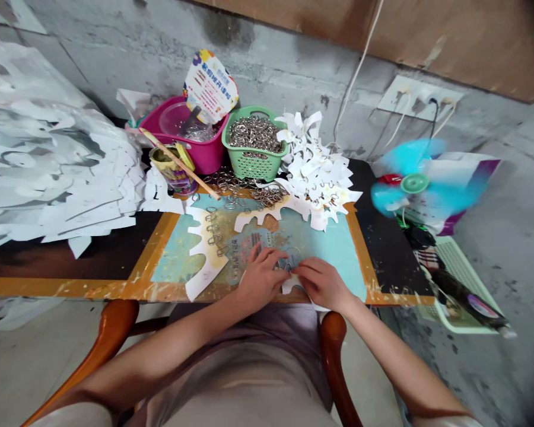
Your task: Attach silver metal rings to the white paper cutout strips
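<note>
My left hand [261, 275] and my right hand [321, 281] rest side by side at the near edge of the work board [178, 249]. Both press their fingers down on a small white paper cut-out [289, 283] with a metal ring at its top. The fingertips meet over the ring, pinched together. A white scalloped template [207, 264] with several metal rings laid along it lies just left of my left hand. Loose rings [249, 193] are scattered at the board's far edge.
A green basket [254, 142] full of rings and a pink tub [191, 139] stand at the back. Finished white cut-outs [318, 172] pile up right of the basket. A big heap of white sheets [48, 160] fills the left. A blue fan [412, 181] spins at right.
</note>
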Demonstrator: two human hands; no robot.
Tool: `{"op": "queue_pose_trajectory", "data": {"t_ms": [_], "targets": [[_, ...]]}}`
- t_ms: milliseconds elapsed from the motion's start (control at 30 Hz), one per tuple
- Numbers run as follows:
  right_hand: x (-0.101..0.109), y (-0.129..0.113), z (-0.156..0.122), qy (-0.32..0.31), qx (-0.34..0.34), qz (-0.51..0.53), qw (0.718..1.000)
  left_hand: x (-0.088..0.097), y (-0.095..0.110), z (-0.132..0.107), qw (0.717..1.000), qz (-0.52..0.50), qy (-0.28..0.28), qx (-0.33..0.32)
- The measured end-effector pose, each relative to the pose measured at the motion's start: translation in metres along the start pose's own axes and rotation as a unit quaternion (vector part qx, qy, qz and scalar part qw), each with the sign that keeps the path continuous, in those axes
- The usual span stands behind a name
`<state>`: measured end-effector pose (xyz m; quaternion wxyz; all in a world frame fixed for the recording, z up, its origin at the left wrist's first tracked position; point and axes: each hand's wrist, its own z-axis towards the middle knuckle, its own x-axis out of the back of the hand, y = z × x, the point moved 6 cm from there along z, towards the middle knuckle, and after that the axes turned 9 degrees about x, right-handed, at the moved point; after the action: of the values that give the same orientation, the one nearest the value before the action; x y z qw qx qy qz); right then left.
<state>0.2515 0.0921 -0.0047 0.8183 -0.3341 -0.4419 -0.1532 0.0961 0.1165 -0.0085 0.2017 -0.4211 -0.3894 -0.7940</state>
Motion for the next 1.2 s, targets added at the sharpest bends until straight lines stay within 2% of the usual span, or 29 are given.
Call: {"op": "queue_pose_trajectory", "data": {"t_ms": [67, 267, 400, 500, 567, 667, 733, 867, 1000, 1133, 1200], "targets": [[-0.007, 0.002, 0.003, -0.036, 0.03, -0.042, 0.998, 0.002, 0.002, 0.0, 1.0, 0.007, 0.004, -0.009], [-0.015, 0.004, 0.007, -0.084, 0.078, -0.112, 0.987, 0.0, 0.002, -0.001, 0.999, 0.004, -0.007, -0.036], [-0.012, 0.001, 0.003, -0.093, 0.102, -0.15, 0.979, 0.001, 0.003, -0.005, 0.998, 0.026, 0.004, -0.058], [-0.006, -0.003, -0.003, -0.103, 0.089, -0.14, 0.981, 0.0, 0.006, -0.008, 0.997, 0.048, 0.009, -0.066], [0.002, -0.007, -0.006, -0.094, 0.067, -0.126, 0.985, -0.002, 0.008, -0.01, 0.995, 0.068, -0.004, -0.077], [0.014, -0.012, -0.01, -0.027, 0.027, -0.09, 0.995, -0.005, 0.009, -0.009, 0.991, 0.095, -0.023, -0.09], [0.015, -0.015, -0.011, 0.002, 0.011, -0.057, 0.998, -0.005, 0.011, -0.009, 0.99, 0.102, -0.028, -0.095], [0.004, -0.018, -0.009, -0.01, 0.005, -0.021, 1.0, 0.0, 0.013, -0.01, 0.992, 0.077, -0.043, -0.087], [-0.002, -0.016, -0.005, -0.017, 0.002, -0.026, 1.0, 0.009, 0.011, -0.008, 0.995, 0.003, -0.084, -0.059], [-0.005, -0.016, -0.005, -0.016, 0.007, -0.038, 0.999, 0.017, -0.001, 0.013, 0.996, -0.016, -0.086, -0.025], [-0.007, -0.015, -0.007, -0.013, 0.006, -0.043, 0.999, 0.013, -0.003, 0.027, 0.992, 0.0, -0.113, -0.05]]}}
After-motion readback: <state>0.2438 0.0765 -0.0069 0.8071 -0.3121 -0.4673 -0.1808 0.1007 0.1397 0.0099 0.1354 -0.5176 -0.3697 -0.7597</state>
